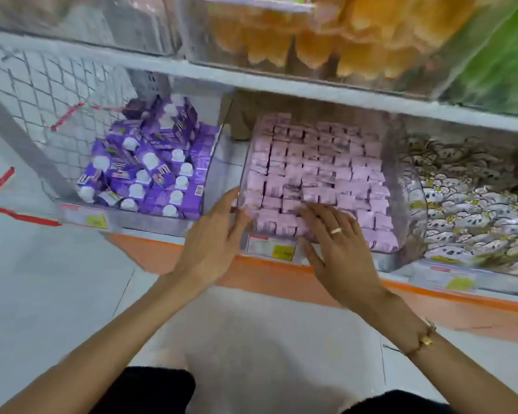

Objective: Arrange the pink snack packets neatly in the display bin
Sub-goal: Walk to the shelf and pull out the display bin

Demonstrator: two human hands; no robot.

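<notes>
Pink snack packets (317, 171) fill the clear display bin (413, 186) on the low shelf, packed in fairly even rows from near edge to far. Right hand (341, 249): fingers straight and spread, lying flat on the near rows; left hand (214, 243): open, fingertips against the bin's left near corner. Purple cartons (153, 162) sit in the bin to the left, pale wrapped packets (473, 210) to the right.

You are finding no readable text: the price tag (271, 248) on the clear display bin (413, 222) and the printing on the pink snack packets (314, 171) are showing only blur.
</notes>
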